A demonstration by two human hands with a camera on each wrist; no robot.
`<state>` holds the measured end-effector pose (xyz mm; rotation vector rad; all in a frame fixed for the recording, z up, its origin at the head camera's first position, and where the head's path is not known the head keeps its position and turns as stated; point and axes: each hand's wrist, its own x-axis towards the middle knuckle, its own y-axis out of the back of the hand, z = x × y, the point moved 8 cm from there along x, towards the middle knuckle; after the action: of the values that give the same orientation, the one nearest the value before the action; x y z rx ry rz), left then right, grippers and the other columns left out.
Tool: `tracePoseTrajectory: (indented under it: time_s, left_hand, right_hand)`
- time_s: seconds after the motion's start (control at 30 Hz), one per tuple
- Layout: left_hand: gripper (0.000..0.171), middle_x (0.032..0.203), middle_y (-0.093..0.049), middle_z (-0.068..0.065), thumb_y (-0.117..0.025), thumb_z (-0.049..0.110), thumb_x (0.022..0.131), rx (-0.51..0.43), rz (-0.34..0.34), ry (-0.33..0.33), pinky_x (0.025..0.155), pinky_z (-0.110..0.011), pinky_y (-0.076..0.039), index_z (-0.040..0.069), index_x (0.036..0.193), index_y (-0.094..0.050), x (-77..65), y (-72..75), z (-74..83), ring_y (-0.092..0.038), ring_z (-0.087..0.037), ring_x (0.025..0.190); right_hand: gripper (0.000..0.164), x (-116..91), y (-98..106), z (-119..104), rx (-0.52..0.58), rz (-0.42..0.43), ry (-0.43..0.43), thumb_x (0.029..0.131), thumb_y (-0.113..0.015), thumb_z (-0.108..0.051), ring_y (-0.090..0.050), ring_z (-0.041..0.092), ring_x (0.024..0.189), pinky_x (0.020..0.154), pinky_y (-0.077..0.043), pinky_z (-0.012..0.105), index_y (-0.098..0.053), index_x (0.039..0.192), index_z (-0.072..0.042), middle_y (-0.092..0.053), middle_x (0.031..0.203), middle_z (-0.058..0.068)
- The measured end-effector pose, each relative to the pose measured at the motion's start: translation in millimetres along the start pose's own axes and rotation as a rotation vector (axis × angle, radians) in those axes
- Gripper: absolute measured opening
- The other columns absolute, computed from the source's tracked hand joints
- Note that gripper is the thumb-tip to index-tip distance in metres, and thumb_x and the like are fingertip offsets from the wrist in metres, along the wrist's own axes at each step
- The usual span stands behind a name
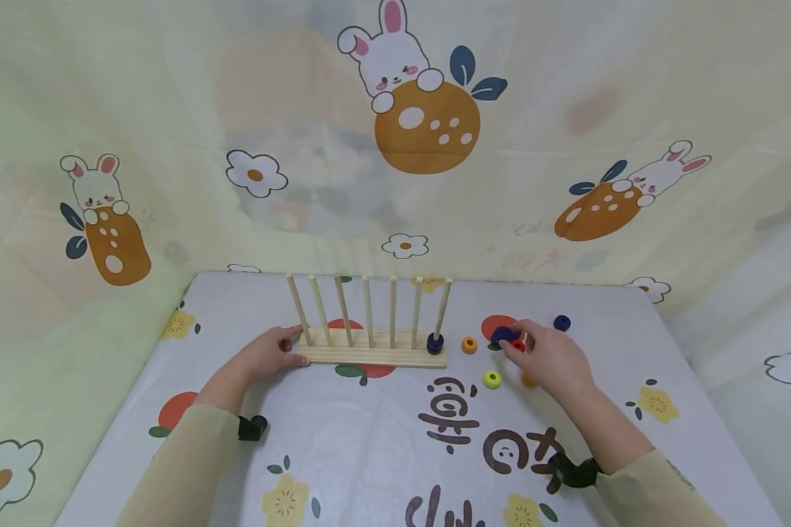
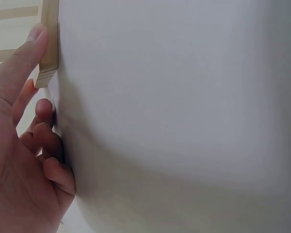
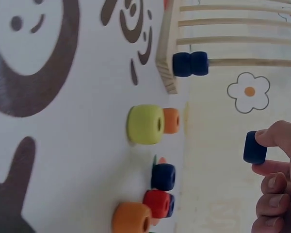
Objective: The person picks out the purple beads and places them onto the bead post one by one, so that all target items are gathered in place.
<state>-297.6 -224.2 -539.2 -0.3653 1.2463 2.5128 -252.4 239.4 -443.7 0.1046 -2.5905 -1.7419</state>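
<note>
A wooden peg rack (image 1: 369, 356) with several upright pegs stands toward the back of the table. My left hand (image 1: 268, 356) grips its left end, the thumb on the front edge and the index finger behind. Two dark blue beads (image 3: 190, 64) sit stacked on the rightmost peg. Right of the rack, my right hand (image 1: 554, 360) pinches another dark blue bead (image 3: 255, 147) between thumb and index finger, raised above the loose beads. Below it lie a dark blue bead (image 3: 163, 176), a red bead (image 3: 156, 204) and an orange bead (image 3: 130, 218).
A yellow-green bead (image 1: 491, 379) and an orange bead (image 1: 469, 345) lie between the rack and my right hand. Farther back on the right is one more dark blue bead (image 1: 562, 323). A printed cloth (image 1: 369, 439) covers the table, with patterned curtains (image 1: 303, 219) around it.
</note>
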Motion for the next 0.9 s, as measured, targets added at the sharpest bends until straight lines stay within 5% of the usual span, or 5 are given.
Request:
tracePoseTrajectory:
  time_s: [0.9]
  left_hand:
    - [0.081,0.095,-0.048,-0.008,-0.079,0.037,0.085,-0.006,-0.005,-0.009,0.076,-0.039,-0.036,0.013,0.152,-0.040,-0.9,1.2,1.8,-0.046,-0.023,0.091]
  right_hand:
    - [0.042,1.9,55.4,-65.0,0.051,0.132,0.084,0.092,-0.067,-0.040,-0.046,0.020,0.058,0.055,-0.036,0.034,-0.063,0.124,-0.012,-0.053,0.070,0.002]
